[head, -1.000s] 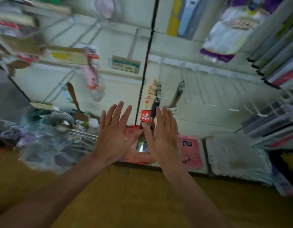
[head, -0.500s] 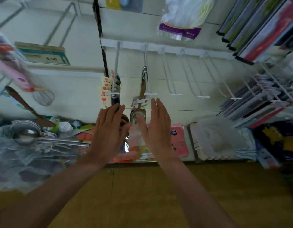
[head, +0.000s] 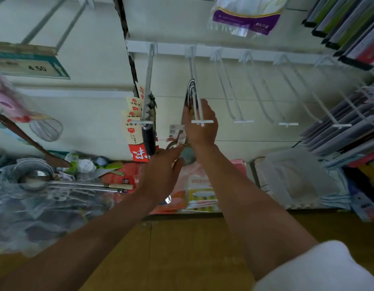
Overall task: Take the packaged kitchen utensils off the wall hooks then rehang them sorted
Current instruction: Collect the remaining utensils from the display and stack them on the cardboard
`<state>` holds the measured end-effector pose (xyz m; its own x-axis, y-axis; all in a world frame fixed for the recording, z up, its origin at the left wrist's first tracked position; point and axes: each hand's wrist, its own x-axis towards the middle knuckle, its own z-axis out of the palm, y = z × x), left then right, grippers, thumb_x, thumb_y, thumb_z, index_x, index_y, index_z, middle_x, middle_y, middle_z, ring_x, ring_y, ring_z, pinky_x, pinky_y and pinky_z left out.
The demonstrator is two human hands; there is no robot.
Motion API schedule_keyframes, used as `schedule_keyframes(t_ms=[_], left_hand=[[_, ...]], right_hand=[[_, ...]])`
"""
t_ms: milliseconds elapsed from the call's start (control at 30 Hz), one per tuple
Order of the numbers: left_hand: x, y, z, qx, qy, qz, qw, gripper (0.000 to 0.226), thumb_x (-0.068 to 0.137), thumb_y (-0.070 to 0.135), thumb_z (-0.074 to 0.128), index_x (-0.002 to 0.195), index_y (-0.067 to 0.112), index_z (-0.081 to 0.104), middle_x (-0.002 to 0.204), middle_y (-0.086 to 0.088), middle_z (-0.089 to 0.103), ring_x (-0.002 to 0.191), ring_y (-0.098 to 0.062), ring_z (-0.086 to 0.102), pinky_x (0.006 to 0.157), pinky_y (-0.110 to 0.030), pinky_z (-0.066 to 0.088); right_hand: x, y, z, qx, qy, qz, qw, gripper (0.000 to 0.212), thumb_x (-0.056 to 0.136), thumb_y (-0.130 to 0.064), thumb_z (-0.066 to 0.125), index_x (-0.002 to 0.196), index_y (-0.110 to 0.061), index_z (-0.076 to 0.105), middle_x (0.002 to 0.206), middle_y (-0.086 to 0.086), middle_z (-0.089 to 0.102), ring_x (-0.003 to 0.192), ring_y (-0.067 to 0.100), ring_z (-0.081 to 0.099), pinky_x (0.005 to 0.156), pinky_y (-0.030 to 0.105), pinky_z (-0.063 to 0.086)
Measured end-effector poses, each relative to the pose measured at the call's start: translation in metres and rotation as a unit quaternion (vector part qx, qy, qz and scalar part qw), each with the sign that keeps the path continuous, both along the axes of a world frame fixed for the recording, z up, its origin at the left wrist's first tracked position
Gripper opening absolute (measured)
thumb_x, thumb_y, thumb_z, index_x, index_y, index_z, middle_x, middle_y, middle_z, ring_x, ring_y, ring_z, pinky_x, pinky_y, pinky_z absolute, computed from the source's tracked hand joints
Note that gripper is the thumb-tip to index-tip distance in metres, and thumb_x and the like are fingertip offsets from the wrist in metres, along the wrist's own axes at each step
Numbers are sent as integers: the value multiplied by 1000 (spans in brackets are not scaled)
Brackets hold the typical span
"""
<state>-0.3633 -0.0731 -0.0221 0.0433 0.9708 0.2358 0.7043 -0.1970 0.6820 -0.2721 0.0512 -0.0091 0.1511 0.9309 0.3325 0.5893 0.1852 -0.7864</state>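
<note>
Steel ladles (head: 191, 91) hang by their handle loops on a white wall hook (head: 200, 121). My right hand (head: 199, 124) is raised behind that hook and grips the ladle handles just under the loops. My left hand (head: 163, 173) is lower, its fingertips touching the ladle bowl (head: 188, 154) and a small tag (head: 176, 131). On the hook to the left hang black-handled utensils with yellow and red card labels (head: 134, 131).
Several bare white hooks (head: 242, 120) run to the right along the rail. Flat packs (head: 349, 122) hang at far right. A shelf below holds ladles (head: 35, 179), a wooden spatula (head: 30, 141), red packets (head: 194, 185) and folded cloths (head: 297, 179). A price tag (head: 28, 66) sits upper left.
Both hands were open in front of the hanging utensils. My right hand has risen and closed round the ladle handles at the hook; my left hand has reached to the ladle bowl.
</note>
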Motion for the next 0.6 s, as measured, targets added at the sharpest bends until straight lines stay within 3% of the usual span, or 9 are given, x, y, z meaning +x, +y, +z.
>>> schedule_keyframes(t_ms=[67,133,267,333,400,467,533,600], left_hand=[[0,2,-2,6,-9,8,1000,29,97,6,56,124,11,65,93,-4,69,79,-14,59,70,-16,40],[0,4,-6,0,-7,13,1000,24,97,9,57,119,10,66,98,-7,70,86,-20,63,74,-21,43],[1,10,-9,-15,-65,37,997,19,97,11,55,115,9,62,89,-2,65,78,-20,61,71,-35,54],[6,13,-6,-47,-102,46,993,31,96,13,60,126,15,59,92,3,63,78,-13,60,71,-28,52],[13,16,-3,-105,-171,39,979,46,93,14,66,135,24,51,92,11,60,79,-4,58,70,-18,48],[17,17,-8,-175,-185,38,966,51,91,16,67,136,30,47,103,18,58,89,2,57,75,-16,48],[19,18,-16,-214,-148,30,965,31,92,16,66,123,16,63,114,6,66,100,-10,62,87,-28,51],[24,7,-17,-228,-163,23,960,16,93,13,62,102,2,70,99,-12,72,89,-21,67,86,-36,51]], right_hand=[[2,1,-6,28,-1,0,1000,19,95,-20,65,100,-2,64,86,12,68,78,33,65,71,45,54],[8,0,-9,29,-21,10,999,15,94,-19,65,96,-4,63,78,9,66,70,30,63,65,45,54],[21,-17,-8,34,-62,26,997,15,91,-19,70,100,-8,65,81,6,69,74,27,66,65,36,54],[26,-33,-3,19,-78,37,996,23,93,-28,69,106,-9,67,88,6,73,80,26,69,68,29,51],[30,-51,2,2,-86,46,995,29,94,-36,66,106,-10,67,90,5,74,82,24,70,71,33,54],[33,-70,5,-11,-82,52,995,30,95,-39,65,106,-12,67,91,2,74,83,20,70,74,35,56],[36,-88,9,-25,-73,53,996,30,94,-41,66,108,-14,67,93,-1,74,83,17,69,77,34,56],[39,-104,13,-37,-61,53,996,30,93,-42,66,108,-16,67,92,-3,74,81,14,68,76,33,56]])
